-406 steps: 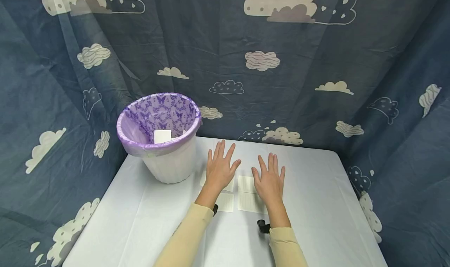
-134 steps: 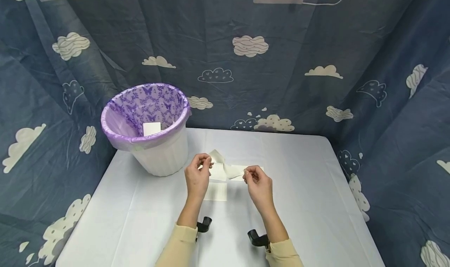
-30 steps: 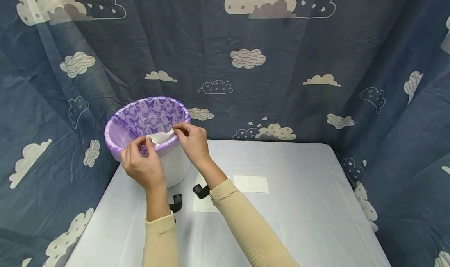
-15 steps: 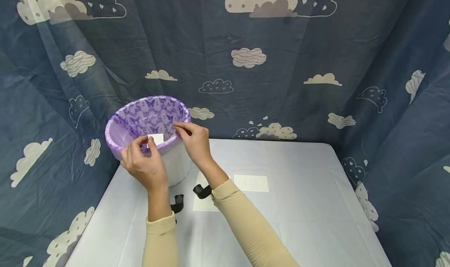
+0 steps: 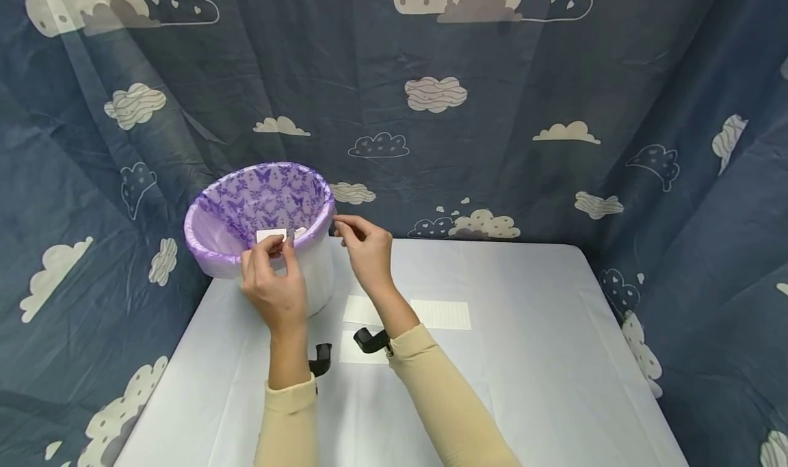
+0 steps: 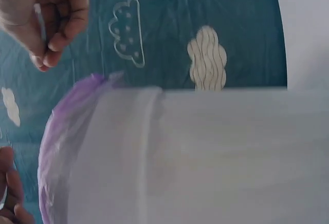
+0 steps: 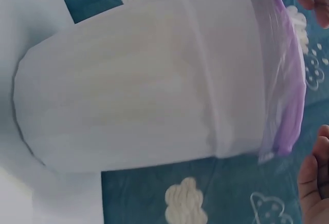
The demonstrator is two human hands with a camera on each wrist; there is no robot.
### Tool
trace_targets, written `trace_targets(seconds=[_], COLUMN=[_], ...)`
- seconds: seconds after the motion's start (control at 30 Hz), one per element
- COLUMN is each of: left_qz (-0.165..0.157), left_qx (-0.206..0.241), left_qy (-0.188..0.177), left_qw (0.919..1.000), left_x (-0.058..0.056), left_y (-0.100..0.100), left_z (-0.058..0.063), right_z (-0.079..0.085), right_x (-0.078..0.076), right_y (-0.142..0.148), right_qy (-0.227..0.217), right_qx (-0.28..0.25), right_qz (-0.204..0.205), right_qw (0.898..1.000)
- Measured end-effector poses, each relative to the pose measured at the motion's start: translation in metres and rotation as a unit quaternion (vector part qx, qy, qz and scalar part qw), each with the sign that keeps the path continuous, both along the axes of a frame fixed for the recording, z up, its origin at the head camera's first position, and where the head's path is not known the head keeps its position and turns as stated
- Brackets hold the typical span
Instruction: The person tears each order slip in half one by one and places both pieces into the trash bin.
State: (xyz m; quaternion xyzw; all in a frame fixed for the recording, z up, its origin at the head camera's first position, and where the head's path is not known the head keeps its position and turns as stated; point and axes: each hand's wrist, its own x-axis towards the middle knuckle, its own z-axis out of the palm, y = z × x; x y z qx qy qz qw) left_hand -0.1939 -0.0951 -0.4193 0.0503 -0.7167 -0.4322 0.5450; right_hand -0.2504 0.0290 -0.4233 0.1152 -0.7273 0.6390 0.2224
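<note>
Above the near rim of a white bin (image 5: pixel 314 275) is my left hand (image 5: pixel 273 286), thumb and forefinger slightly apart, no paper visible between them. Just outside the bin's right rim, my right hand (image 5: pixel 369 251) hangs with its thumb and fingers loosely curled; nothing shows in its fingertips. A purple butterfly-patterned liner (image 5: pixel 271 193) covers the bin's inside and rim. Inside lies a white piece of paper (image 5: pixel 269 235), partly behind my left fingers. Lined paper slips rest on the table: a right one (image 5: pixel 443 314), an upper left one (image 5: pixel 359 310) and a lower left one (image 5: pixel 360 351).
The table (image 5: pixel 542 357) has a white cover. A dark blue curtain (image 5: pixel 492 145) with cloud prints hangs behind it and at both sides. A black wrist mount (image 5: pixel 371 340) on my right arm overlaps the left slips.
One second ago both hands held a white piece of paper over the bin; it has left them. The right hand has moved right, past the rim. The lower right slip is gone from the table.
</note>
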Motion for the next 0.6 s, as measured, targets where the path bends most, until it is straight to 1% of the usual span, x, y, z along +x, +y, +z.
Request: trace_targets(seconds=[0.1,0.2,0.37,0.5,0.6], left_qz=[-0.05,-0.086,-0.132,-0.172,-0.187], left_qx=[-0.018,-0.025,-0.024,-0.01,-0.002], left_qy=[0.004,-0.008,-0.051,-0.096,-0.127], left_qw=[0.9986,0.9959,0.9896,0.9803,0.974], left_x=[0.001,0.002,0.003,0.004,0.005], left_y=[0.008,0.015,0.027,0.037,0.042], left_z=[-0.005,-0.016,-0.04,-0.056,-0.065], right_z=[-0.009,-0.021,-0.044,-0.057,-0.064], right_x=[0.003,0.006,0.011,0.016,0.02], right_y=[0.012,0.024,0.039,0.048,0.052], right_qy=[-0.012,-0.03,-0.063,-0.085,-0.099], right_qx=[-0.026,-0.051,-0.087,-0.097,-0.1], right_qz=[-0.007,-0.017,-0.034,-0.049,-0.054], right_qw=[1.0,0.998,0.994,0.99,0.988])
